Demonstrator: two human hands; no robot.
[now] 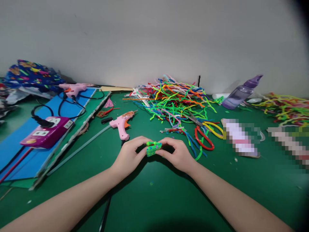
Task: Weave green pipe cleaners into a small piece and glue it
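Note:
Between my two hands is a small green piece made of pipe cleaners (152, 150), bent or folded, with touches of blue and pink. My left hand (131, 154) pinches its left side between thumb and fingers. On the right side, my right hand (177, 154) grips it the same way. The piece is held above the green table (154, 199). Just beyond my left hand lies a pink glue gun (122, 125) with a long glue stick (82, 149) coming out of its back. Scissors (204, 130) with red and yellow handles lie beyond my right hand.
A heap of coloured pipe cleaners (173, 96) sits by the wall; another pile (287, 108) is at far right. A purple bottle (241, 93) leans between them. Left are a purple power strip (48, 132), blue board (21, 158) and second glue gun (74, 88). Cords cross there.

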